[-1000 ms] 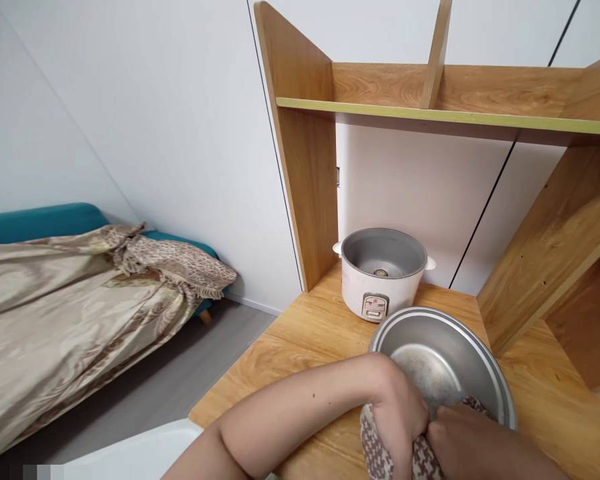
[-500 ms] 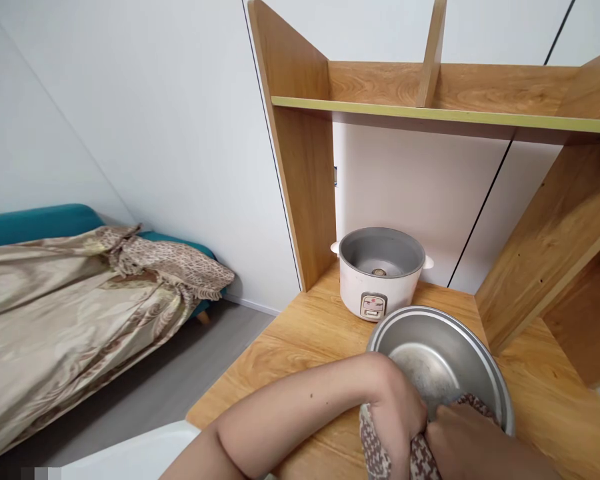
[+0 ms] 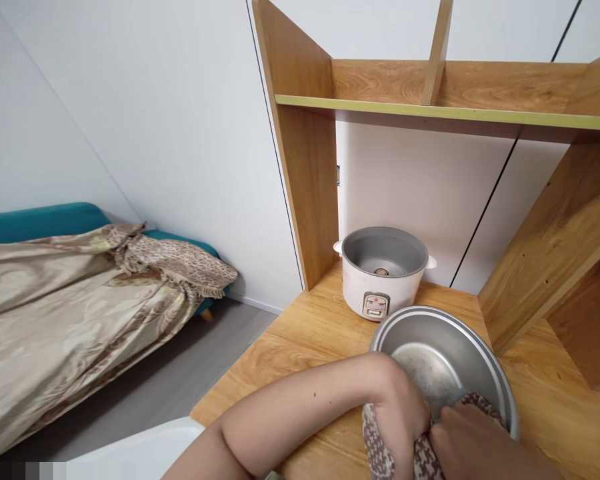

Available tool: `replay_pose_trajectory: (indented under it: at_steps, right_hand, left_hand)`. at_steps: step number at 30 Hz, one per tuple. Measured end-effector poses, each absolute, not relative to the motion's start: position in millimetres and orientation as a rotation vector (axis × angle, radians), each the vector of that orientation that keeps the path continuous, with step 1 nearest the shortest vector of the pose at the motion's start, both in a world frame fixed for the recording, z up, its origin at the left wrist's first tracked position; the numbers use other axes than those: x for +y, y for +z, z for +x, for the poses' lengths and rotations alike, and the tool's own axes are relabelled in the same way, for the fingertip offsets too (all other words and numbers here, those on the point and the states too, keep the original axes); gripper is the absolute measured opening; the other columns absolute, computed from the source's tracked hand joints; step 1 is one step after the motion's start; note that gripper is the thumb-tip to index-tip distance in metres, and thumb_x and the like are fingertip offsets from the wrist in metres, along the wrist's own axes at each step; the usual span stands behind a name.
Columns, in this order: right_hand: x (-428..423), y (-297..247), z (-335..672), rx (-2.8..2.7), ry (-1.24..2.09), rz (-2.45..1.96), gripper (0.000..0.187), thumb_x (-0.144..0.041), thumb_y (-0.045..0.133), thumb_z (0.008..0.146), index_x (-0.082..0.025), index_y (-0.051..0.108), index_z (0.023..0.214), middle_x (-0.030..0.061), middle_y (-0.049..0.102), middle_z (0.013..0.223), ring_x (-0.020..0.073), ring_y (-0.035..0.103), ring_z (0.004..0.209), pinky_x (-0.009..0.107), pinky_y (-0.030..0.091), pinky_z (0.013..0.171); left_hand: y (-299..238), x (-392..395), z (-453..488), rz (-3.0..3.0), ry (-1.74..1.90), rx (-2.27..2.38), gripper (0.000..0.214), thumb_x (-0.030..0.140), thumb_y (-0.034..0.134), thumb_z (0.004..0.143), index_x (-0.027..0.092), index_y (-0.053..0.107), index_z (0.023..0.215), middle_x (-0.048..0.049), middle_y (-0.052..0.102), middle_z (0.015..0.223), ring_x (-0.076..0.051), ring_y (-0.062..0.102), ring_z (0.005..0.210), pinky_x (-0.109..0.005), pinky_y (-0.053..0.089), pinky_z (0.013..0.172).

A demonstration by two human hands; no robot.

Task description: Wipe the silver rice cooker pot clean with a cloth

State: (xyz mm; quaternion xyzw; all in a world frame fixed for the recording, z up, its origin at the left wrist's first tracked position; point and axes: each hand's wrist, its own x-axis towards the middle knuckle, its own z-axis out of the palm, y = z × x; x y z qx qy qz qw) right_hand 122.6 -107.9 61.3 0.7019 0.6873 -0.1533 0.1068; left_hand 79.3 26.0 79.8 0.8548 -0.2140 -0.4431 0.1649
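A round metal inner pot (image 3: 433,357) rests on the wooden desk, its mouth tipped toward me. My left hand (image 3: 403,413) is closed on a brown-and-white patterned cloth (image 3: 377,443) at the pot's near left rim. Beside it, my right hand (image 3: 463,437) is closed on the same cloth, part of which lies over the pot's near inner wall. Most fingers of both hands are hidden behind their backs and the cloth. Just behind the pot stands a white rice cooker body (image 3: 380,287), lidless, with its grey inside and heating plate bare.
A wooden shelf (image 3: 430,113) with side panels rises over the desk (image 3: 285,340). To the left is a teal sofa (image 3: 45,220) under a beige patterned cover (image 3: 80,320). A white surface (image 3: 145,443) sits at the desk's near left edge.
The whole view has shifted very slightly. Both hands keep their hold on the cloth at the pot, and the rice cooker body stays in place.
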Motion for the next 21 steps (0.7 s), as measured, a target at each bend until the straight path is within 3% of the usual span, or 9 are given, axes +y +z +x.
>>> replay_pose_trajectory:
  at_steps: [4, 8, 12, 21]
  right_hand:
    - [-107.7, 60.5, 127.0, 2.126, -0.536, 2.018, 0.026, -0.034, 0.051, 0.085, -0.023, 0.071, 0.072, 0.0036, 0.074, 0.070, 0.0227, 0.068, 0.061, 0.030, 0.032, 0.049]
    - [-107.8, 71.0, 120.1, 1.961, -0.516, 2.069, 0.033, -0.035, 0.046, 0.088, -0.021, 0.074, 0.076, 0.0085, 0.075, 0.078, 0.0294, 0.070, 0.070, 0.035, 0.043, 0.059]
    - [-106.3, 79.4, 114.3, 1.833, -0.479, 2.041, 0.033, -0.032, 0.047, 0.087, -0.018, 0.076, 0.079, 0.0140, 0.074, 0.081, 0.0352, 0.070, 0.073, 0.040, 0.046, 0.062]
    - [-104.6, 71.7, 125.3, 2.069, -0.675, 2.012, 0.020, -0.026, 0.054, 0.082, -0.020, 0.073, 0.077, 0.0059, 0.076, 0.079, 0.0247, 0.070, 0.069, 0.030, 0.037, 0.054]
  left_hand:
    - [82.2, 25.5, 79.3, 2.432, -1.249, -0.563, 0.027, 0.033, 0.069, 0.044, 0.024, 0.044, 0.043, 0.0016, 0.047, 0.043, -0.023, 0.060, 0.062, -0.033, 0.050, 0.065]
    - [83.2, 25.3, 79.3, 2.426, -1.222, -0.574, 0.025, 0.031, 0.070, 0.042, 0.023, 0.046, 0.043, 0.0019, 0.048, 0.044, -0.023, 0.060, 0.063, -0.033, 0.049, 0.066]
    - [81.8, 25.9, 79.3, 2.404, -1.239, -0.591, 0.025, 0.034, 0.070, 0.043, 0.022, 0.048, 0.043, 0.0004, 0.052, 0.048, -0.024, 0.062, 0.067, -0.034, 0.050, 0.068]
    - [80.3, 25.2, 78.9, 2.439, -1.252, -0.558, 0.029, 0.035, 0.070, 0.043, 0.024, 0.043, 0.043, 0.0006, 0.048, 0.046, -0.024, 0.061, 0.065, -0.034, 0.049, 0.068]
